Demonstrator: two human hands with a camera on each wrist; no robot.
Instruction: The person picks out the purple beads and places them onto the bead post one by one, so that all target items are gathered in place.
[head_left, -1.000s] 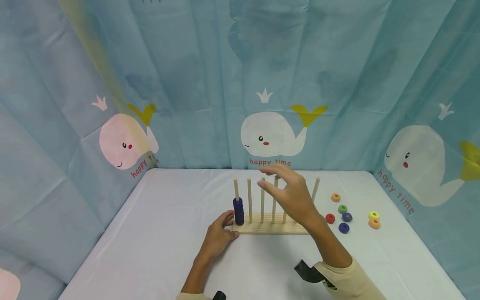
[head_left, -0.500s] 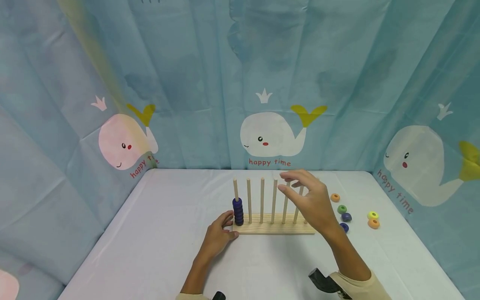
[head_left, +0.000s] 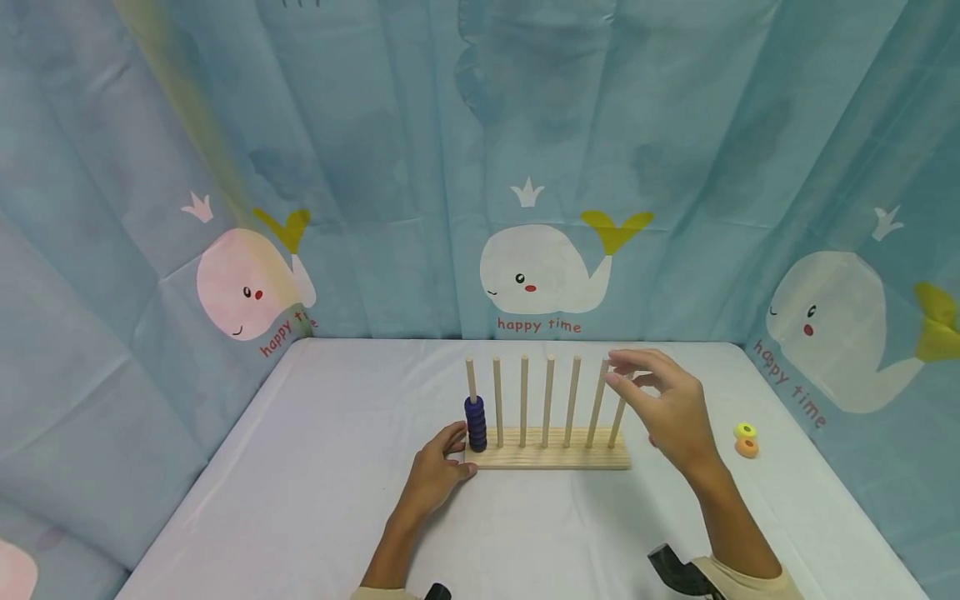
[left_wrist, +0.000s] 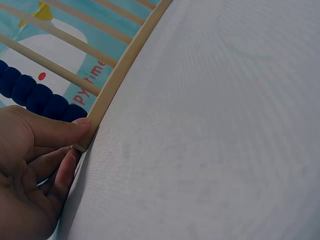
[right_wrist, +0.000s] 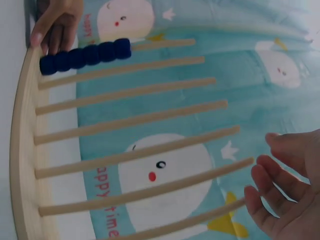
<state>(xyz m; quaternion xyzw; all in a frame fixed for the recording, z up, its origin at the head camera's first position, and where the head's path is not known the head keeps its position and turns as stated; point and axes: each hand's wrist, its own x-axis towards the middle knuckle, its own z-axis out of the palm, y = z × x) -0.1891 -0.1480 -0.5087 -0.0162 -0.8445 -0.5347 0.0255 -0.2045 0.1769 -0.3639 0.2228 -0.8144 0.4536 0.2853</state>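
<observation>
A wooden peg rack [head_left: 555, 459] stands on the table with a row of upright pegs. On its leftmost peg sits a stack of dark blue beads [head_left: 476, 423]; the other pegs are bare. My left hand [head_left: 437, 472] grips the left end of the base, and in the left wrist view the thumb [left_wrist: 75, 131] lies over the base's edge. Above the rack's right end is my right hand [head_left: 670, 411], with fingers loosely bent and nothing between them. In the right wrist view its fingertips [right_wrist: 262, 162] are near the peg tops.
To the right on the white table [head_left: 337, 450] lie a yellow bead [head_left: 745, 430] and an orange bead [head_left: 746, 448]. A sliver of a red bead [head_left: 652, 440] shows beside my right hand, which covers the area behind it. A whale-print curtain [head_left: 420, 208] encloses the table.
My right hand has moved right along the peg tops, from the middle pegs to the rightmost ones, and now hides several loose beads. My left hand and the rack have stayed put.
</observation>
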